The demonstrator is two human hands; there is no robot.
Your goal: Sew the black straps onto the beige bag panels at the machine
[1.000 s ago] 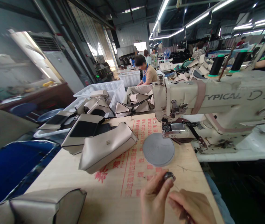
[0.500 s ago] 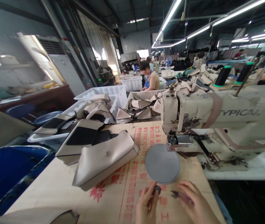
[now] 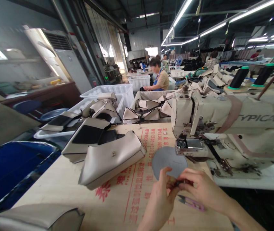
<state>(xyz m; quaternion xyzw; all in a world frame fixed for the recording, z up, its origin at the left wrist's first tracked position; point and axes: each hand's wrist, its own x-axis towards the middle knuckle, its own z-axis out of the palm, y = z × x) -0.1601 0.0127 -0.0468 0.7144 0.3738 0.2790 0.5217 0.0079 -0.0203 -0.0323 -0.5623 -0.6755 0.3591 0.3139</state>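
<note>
Close together over the table's front, my left hand (image 3: 159, 195) and my right hand (image 3: 200, 184) both pinch a small dark bobbin (image 3: 179, 183), mostly covered by the fingers. Beneath my right hand, thread snips (image 3: 191, 202) with pinkish-purple handles lie on the board. A flat grey disc (image 3: 167, 158) rests just beyond my hands, partly hidden by them. To its right stands the sewing machine (image 3: 225, 118), its cylinder arm (image 3: 191, 147) reaching over the disc's edge. A beige bag (image 3: 112, 162) with a small metal fitting lies to the left of the disc.
Another beige bag (image 3: 85, 138) with a dark panel lies behind the first; a further bag piece (image 3: 35, 216) is at front left. White bins (image 3: 114, 89) hold several bags beyond the board. A blue-lined container (image 3: 13, 175) stands left. A co-worker (image 3: 161, 77) sits behind the bins.
My right hand has put the snips down on the board and moved left to meet my left hand at the bobbin. Both hands have risen slightly. The view has shifted a little.
</note>
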